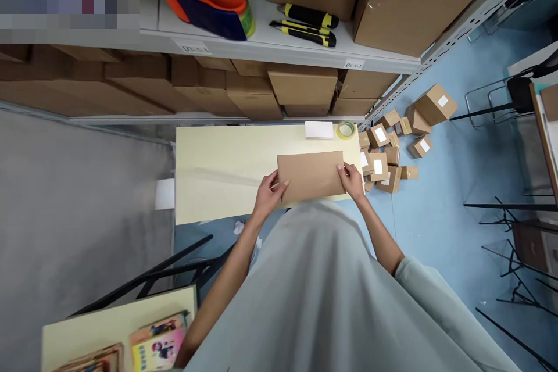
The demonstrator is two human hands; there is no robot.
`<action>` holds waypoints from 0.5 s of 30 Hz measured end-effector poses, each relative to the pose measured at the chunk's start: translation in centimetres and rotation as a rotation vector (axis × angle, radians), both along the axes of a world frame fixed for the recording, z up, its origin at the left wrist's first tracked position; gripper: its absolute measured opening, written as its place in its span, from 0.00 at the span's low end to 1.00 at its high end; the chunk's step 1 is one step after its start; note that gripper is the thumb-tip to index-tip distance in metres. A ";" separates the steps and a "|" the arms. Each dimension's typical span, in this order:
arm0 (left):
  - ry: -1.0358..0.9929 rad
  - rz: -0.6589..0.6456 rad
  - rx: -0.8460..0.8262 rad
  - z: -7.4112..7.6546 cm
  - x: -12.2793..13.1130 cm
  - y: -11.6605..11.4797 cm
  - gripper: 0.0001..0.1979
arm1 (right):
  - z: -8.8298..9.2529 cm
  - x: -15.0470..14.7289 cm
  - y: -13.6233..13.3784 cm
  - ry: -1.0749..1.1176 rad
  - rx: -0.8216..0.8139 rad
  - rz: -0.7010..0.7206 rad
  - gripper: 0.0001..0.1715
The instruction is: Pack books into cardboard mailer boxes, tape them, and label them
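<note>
Between my hands is a flat brown cardboard piece, held by its two short ends over the near part of a cream tabletop. My left hand pinches its left end, thumb on top. At the right end, my right hand grips it the same way, with the fingers partly hidden beneath. Beyond the cardboard, a stack of white paper or labels and a roll of tape lie near the table's back edge.
A shelf above the table's back edge holds a tape dispenser, box cutters and large cartons. Small labelled boxes are heaped on the blue floor at right. Books lie on another table at lower left.
</note>
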State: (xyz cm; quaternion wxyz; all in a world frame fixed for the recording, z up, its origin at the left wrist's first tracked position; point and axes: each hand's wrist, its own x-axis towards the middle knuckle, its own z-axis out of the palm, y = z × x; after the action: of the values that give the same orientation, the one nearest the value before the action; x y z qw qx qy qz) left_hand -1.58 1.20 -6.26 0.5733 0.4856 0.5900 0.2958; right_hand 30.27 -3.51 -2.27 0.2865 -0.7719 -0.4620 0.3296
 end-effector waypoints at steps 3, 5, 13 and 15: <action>0.041 0.023 -0.009 -1.4 -0.3 1.5 0.34 | -0.8 -0.8 1.6 -0.091 -0.075 0.050 0.36; 0.060 0.025 -0.018 -2.4 -0.4 2.3 0.33 | -1.9 -1.5 2.1 -0.113 -0.125 0.060 0.34; 0.048 0.028 -0.059 -4.4 -0.7 2.6 0.35 | -5.0 -2.5 1.8 0.127 -0.104 -0.067 0.36; 0.050 0.052 -0.085 -4.4 -1.0 2.1 0.35 | -5.3 -2.2 1.0 0.186 -0.108 -0.122 0.39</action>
State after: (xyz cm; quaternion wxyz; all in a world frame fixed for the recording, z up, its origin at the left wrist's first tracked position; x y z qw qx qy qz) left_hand -2.54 3.29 -10.70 0.5705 0.4524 0.6287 0.2732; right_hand 28.09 -2.53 -7.53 0.3053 -0.7792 -0.3672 0.4060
